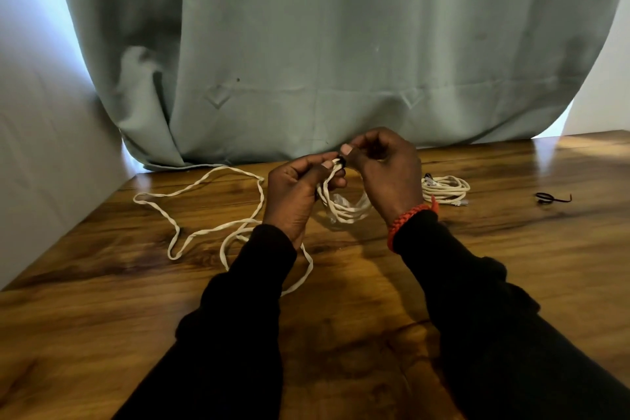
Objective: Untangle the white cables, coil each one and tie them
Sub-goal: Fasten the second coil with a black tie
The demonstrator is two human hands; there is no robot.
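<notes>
A small coil of white cable point(344, 208) hangs between my two hands above the wooden table point(341, 300). My left hand point(296, 194) grips the top of this coil. My right hand point(385, 174) pinches a black tie point(341, 162) at the coil's top, right against my left thumb. A loose white cable point(204, 211) sprawls in open loops on the table to the left and runs under my left forearm. A second white cable coil point(445, 189) lies flat on the table to the right, bound.
A spare black tie point(550, 198) lies on the table at the far right. A green curtain point(324, 61) hangs behind the table's back edge. A white wall point(41, 164) closes the left side.
</notes>
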